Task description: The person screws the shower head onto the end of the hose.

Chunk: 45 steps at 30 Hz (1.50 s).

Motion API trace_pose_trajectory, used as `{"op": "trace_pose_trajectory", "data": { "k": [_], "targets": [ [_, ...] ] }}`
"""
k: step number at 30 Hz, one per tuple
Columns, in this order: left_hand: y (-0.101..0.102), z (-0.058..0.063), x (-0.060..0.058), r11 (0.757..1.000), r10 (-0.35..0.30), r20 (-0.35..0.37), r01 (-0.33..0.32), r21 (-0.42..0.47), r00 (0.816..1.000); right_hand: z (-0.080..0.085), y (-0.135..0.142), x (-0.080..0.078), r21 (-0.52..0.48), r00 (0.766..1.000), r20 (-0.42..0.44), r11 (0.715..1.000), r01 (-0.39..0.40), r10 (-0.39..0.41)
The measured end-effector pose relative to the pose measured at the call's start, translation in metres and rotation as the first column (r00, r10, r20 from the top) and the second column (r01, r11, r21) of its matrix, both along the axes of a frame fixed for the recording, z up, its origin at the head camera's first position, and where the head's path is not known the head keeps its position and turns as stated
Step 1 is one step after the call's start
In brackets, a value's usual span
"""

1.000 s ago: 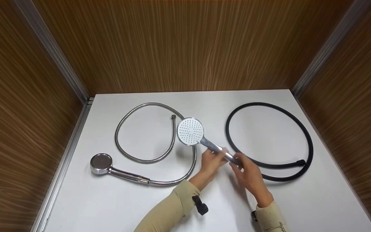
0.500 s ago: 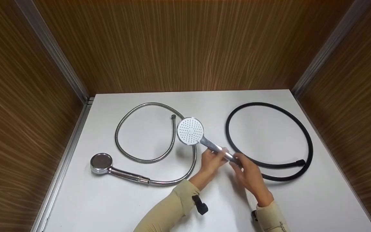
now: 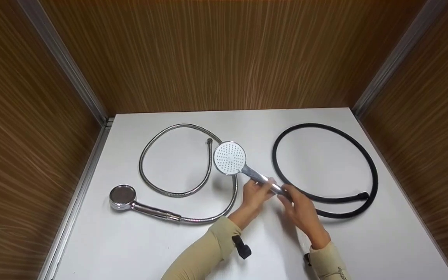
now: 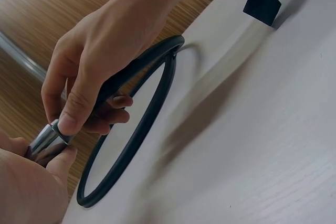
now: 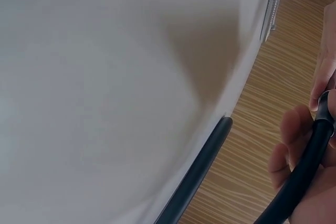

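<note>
In the head view, my left hand (image 3: 255, 196) grips the chrome handle of a hand shower (image 3: 230, 158) with a white, perforated round face. It is raised above the table, face up, and its handle slants down to the right. My right hand (image 3: 303, 210) pinches the end of a black shower hose (image 3: 375, 177) at the handle's lower end. In the left wrist view, the chrome handle end (image 4: 46, 144) meets the hose inside my right fingers (image 4: 79, 103). Fingers hide most of the joint, so how far it is threaded cannot be seen.
A second chrome hand shower (image 3: 123, 197) lies at the left, joined to a coiled silver metal hose (image 3: 140, 163). Both rest on a white table (image 3: 130, 249). Wood-patterned panels (image 3: 224, 54) enclose the back and sides, with metal rails (image 3: 68, 70) at the corners.
My right fingers have shifted slightly around the joint. My left hand, the hand shower and the hoses on the table stay in place.
</note>
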<state>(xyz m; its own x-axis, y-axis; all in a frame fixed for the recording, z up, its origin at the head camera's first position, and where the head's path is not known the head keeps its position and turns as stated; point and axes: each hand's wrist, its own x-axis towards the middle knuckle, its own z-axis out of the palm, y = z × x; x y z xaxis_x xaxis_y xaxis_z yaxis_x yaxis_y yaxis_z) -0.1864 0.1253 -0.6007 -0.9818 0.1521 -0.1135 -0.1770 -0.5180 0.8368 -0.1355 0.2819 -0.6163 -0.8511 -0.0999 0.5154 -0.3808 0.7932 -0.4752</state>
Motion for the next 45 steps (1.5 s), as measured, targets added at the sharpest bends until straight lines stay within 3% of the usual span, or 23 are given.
{"op": "trace_pose_trajectory", "data": {
  "k": [16, 36, 45],
  "targets": [
    [0.0006, 0.0007, -0.0013, 0.999, -0.007, 0.011, 0.007, -0.039, 1.000, 0.0054, -0.0042, 0.0003, -0.056, 0.998, 0.057, 0.998, 0.036, -0.033],
    [0.0008, -0.0003, -0.0001, 1.000, -0.002, 0.033, 0.003, -0.018, 0.999, 0.0005, -0.0007, 0.0005, -0.019, 1.000, 0.003, 1.000, 0.006, -0.005],
    [-0.0001, -0.0001, 0.0019, 1.000, -0.001, -0.009, 0.001, -0.003, 1.000, -0.0015, -0.0008, 0.0004, -0.006, 1.000, 0.010, 1.000, 0.012, -0.012]
  ]
}}
